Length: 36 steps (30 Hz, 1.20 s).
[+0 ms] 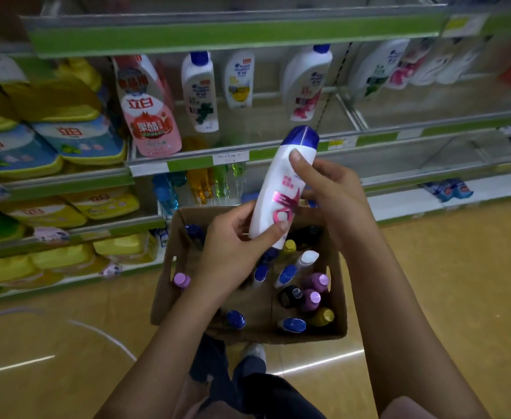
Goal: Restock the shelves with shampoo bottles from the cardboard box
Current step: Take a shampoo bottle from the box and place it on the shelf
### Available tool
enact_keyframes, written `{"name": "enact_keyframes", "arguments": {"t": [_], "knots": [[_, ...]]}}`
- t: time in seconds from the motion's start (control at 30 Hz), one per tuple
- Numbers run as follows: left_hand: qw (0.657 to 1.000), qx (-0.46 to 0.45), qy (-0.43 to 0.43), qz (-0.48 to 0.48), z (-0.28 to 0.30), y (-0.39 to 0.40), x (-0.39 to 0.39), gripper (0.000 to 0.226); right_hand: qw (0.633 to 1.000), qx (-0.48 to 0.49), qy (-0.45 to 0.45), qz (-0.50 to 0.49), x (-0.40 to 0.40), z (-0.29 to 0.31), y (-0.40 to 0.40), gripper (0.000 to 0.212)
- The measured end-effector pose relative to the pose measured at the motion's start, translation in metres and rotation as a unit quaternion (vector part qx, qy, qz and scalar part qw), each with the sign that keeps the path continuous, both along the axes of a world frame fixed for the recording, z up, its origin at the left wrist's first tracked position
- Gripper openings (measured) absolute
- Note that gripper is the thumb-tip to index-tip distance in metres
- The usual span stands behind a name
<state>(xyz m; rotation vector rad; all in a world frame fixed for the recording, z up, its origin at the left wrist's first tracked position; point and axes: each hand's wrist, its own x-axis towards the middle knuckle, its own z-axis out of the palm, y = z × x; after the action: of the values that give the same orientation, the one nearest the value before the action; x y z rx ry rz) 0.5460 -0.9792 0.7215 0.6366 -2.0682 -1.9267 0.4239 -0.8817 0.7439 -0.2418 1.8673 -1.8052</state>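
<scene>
The bottle is held above the box, cap tilted up toward the shelf, gripped low by the left hand and high by the right hand.

Both forearms reach forward, bare. Left hand: fingers curled round the lower end of a bottle, thumb across its front. Right hand: grips the bottle's upper part, thumb pressed near the cap.
</scene>
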Motion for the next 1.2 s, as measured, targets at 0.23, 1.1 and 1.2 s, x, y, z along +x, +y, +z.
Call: {"name": "enact_keyframes", "arguments": {"t": [0.23, 1.1, 1.2], "knots": [[0.995, -0.101, -0.005, 0.024, 0.011, 0.007, 0.003, 0.055, 0.994, -0.079, -0.068, -0.030, -0.003, 0.007, -0.005, 0.013], [0.999, -0.030, 0.034, -0.013, 0.018, -0.029, -0.001, 0.025, 0.994, -0.103, -0.005, -0.040, 0.004, 0.018, -0.031, 0.037], [0.997, 0.058, 0.043, -0.028, 0.020, -0.032, 0.001, 0.020, 0.993, -0.106, -0.040, -0.014, 0.000, 0.026, -0.028, 0.028]]}}
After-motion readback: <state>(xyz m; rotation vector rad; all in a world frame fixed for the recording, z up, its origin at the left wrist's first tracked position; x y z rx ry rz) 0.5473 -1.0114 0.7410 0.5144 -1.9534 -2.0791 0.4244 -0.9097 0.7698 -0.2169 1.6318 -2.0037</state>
